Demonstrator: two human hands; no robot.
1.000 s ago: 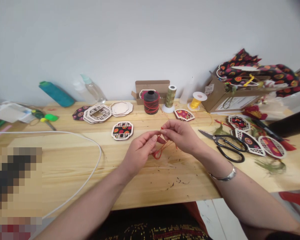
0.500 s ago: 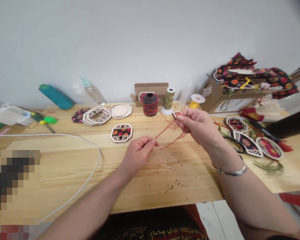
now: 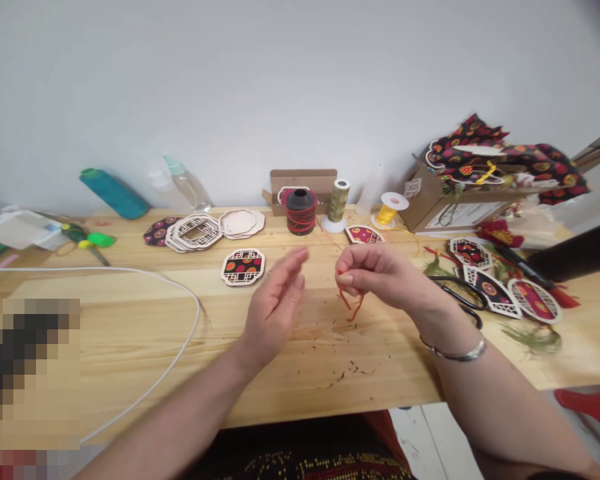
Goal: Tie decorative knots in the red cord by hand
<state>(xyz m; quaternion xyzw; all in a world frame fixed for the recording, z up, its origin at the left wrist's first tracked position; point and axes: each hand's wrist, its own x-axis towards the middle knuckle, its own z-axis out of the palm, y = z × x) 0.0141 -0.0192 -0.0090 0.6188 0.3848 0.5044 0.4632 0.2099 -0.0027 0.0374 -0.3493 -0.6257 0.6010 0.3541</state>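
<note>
My right hand (image 3: 373,277) pinches a red cord (image 3: 349,307) between thumb and fingers, and its loose strands hang below the fingertips. To the left, my left hand (image 3: 280,297) is held up with fingers stretched out and nothing in it. Left of that hand lies a patterned wooden-framed ornament (image 3: 243,267) with dark flowered fabric. Just behind my right hand is a fan-shaped ornament (image 3: 364,235) with reddish fabric. A dark spool of red cord (image 3: 301,212) stands farther back.
Along the wall are a green thread cone (image 3: 338,203), a yellow ribbon spool (image 3: 391,212), a teal thread cone (image 3: 114,193) and a stuffed cardboard box (image 3: 440,207). Black-handled scissors (image 3: 463,293) and ornaments lie at right. A white cable (image 3: 193,320) curves across the left.
My left hand has let go of the red cord and its fingers have straightened. My right hand has come down slightly, and the fan-shaped ornament now shows on the table behind it.
</note>
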